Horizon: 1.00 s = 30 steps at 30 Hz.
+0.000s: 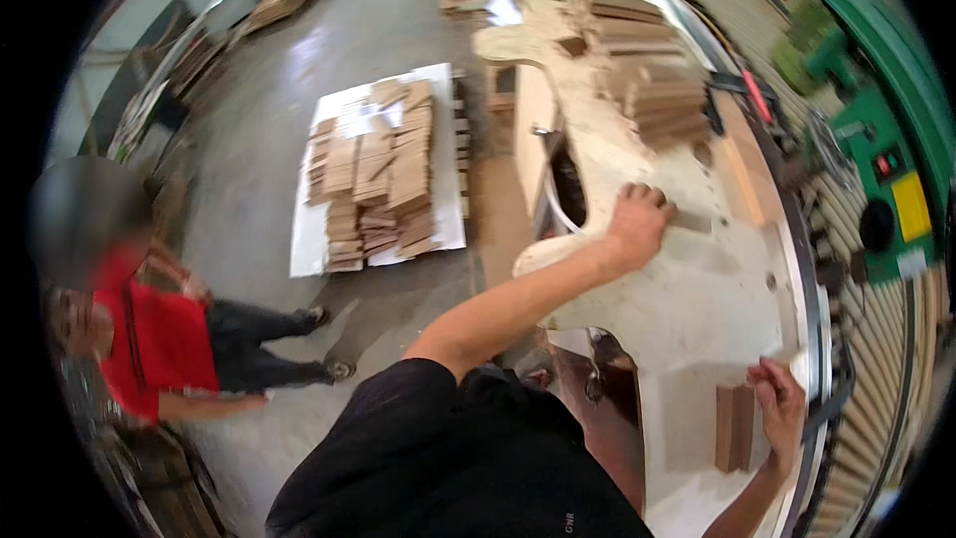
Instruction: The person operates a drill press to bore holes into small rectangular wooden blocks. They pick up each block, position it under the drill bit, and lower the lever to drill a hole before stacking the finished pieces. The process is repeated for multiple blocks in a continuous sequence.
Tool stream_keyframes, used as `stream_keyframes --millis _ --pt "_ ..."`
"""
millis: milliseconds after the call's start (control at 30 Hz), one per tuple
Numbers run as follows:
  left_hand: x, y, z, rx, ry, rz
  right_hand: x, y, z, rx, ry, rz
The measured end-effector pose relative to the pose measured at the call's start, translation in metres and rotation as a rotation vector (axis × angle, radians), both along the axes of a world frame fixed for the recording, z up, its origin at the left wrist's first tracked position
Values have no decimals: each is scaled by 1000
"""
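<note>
My left hand [640, 227] reaches out over the pale worktable [697, 309], its fingers curled down around the end of a small brown wood block [692, 219], which is blurred. Lower right, my right hand [782, 410] stands beside a pair of upright wood blocks [735, 426]. Its fingers are bent and partly apart along the blocks' right side; whether they touch the wood is hard to see. At the table's far end lie piles of similar wood pieces [662, 100].
A white-covered pallet [453, 229] on the floor at left bears stacked wood pieces. A person in a red shirt [169, 339] stands at far left. Along the table's right side run a metal rail [815, 339], rollers [866, 418] and a green machine [886, 130]. Curved cutouts notch the table's near edge.
</note>
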State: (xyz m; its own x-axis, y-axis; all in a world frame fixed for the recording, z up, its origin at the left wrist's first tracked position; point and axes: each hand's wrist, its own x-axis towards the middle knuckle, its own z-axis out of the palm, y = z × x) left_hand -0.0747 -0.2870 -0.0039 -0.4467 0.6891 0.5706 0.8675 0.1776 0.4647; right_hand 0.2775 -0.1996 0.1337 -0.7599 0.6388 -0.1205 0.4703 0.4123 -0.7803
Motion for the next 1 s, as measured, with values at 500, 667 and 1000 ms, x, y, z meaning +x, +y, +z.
stream_keyframes --millis 500,667,1000 --pt "-7 -10 -34 55 68 97 -198 -86 18 -85 -23 1025" --pt "2 -4 -26 -20 38 102 -226 -127 17 18 -37 1125" --pt "-6 -10 -21 -90 55 121 -342 -227 11 578 -83 987"
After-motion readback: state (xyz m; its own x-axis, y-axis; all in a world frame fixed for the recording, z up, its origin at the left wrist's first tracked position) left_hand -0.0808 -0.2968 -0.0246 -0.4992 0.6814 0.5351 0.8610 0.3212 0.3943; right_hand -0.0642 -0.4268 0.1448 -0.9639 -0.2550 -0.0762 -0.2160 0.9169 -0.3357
